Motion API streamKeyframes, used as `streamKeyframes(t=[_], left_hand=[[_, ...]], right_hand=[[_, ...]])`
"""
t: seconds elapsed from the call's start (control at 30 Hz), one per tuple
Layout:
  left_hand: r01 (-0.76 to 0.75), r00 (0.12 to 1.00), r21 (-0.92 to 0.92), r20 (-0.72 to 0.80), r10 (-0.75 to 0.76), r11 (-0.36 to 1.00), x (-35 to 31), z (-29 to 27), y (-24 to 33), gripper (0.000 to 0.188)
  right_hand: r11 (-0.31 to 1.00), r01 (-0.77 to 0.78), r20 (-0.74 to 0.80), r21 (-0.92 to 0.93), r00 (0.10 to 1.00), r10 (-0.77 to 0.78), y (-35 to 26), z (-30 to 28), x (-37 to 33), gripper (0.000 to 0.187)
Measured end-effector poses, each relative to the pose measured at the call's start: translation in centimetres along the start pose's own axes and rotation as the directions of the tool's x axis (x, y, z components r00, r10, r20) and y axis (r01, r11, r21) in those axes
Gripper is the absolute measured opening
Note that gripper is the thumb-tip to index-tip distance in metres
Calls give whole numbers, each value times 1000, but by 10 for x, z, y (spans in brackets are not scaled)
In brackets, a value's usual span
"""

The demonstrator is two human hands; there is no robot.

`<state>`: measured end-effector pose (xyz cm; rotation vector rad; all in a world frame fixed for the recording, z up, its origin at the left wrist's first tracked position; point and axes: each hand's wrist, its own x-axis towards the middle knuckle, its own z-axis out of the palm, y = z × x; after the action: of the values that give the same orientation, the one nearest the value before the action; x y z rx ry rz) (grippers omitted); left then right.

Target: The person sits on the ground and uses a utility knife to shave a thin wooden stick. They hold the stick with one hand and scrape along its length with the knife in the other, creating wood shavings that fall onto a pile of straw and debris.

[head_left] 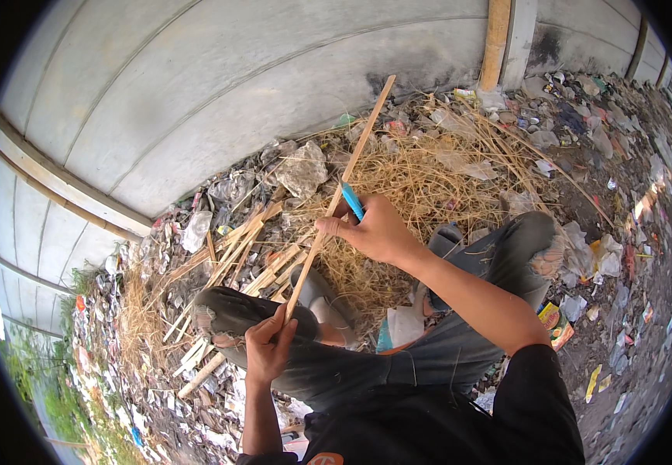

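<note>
A long, thin bamboo strip [362, 142] runs slantwise from my lap up toward the wall. Its lower end is gripped by my left hand [268, 345], thumb and fingers closed around it above my left thigh. Further up the strip, my right hand [382, 234] is closed around a blue utility knife [353, 202], which sticks out past the fingers toward the strip. The right thumb lies along the strip's near side. Whether the blade touches the strip is too small to tell. Split bamboo pieces [233, 257] lie in a loose pile left of my feet.
Curly bamboo shavings [429, 174] cover the ground in front of me. A stone [302, 169] sits near the grey panel wall [274, 85], which has upright posts [495, 46]. Plastic litter [584, 256] is strewn on the right. My knees are bent, with grey shoes [324, 298] between them.
</note>
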<state>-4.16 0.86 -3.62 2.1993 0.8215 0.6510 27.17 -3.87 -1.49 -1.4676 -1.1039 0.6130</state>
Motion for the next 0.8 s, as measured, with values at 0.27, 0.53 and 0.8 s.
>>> streamKeyframes(t=[0.27, 0.53, 0.8], left_hand=[[140, 990, -169, 33, -136, 976, 26, 28, 23, 42], [223, 974, -134, 84, -213, 966, 31, 16, 38, 34], [124, 991, -52, 62, -121, 991, 39, 16, 40, 33]], right_hand=[[851, 214, 223, -480, 968, -118, -8, 41, -53, 62], [802, 283, 224, -527, 956, -190, 1, 34, -39, 59], [772, 287, 210, -567, 957, -202, 8, 36, -37, 61]])
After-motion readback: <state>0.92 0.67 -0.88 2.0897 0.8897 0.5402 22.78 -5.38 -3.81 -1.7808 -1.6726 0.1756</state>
